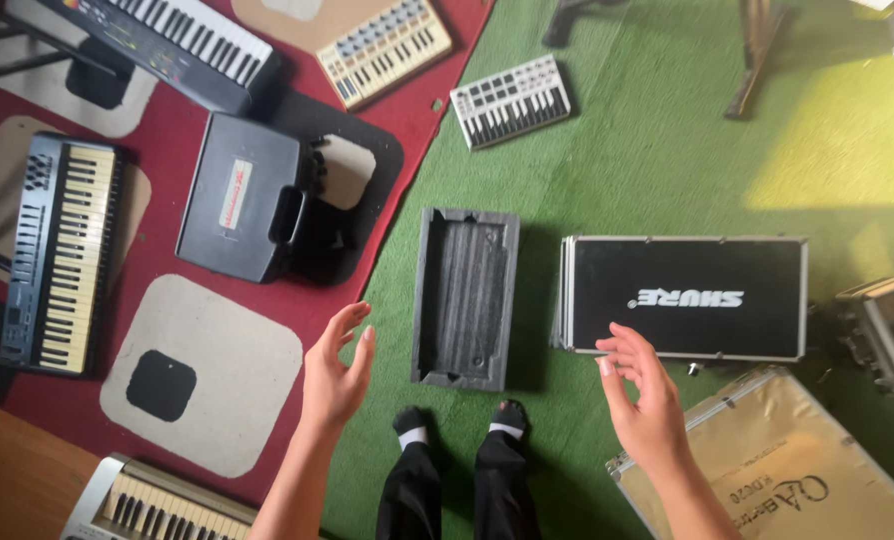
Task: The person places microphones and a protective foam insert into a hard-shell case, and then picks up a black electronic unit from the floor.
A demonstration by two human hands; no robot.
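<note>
Black foam tray lies on the green carpet between the open, empty left hand and right hand, while the gold case is cut off at the frame's edge.

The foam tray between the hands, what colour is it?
The foam tray is dark grey, seen in the head view.

My single head camera looks straight down from standing height. The green carpet fills 12 to 3 o'clock, the feet at 6.
</note>
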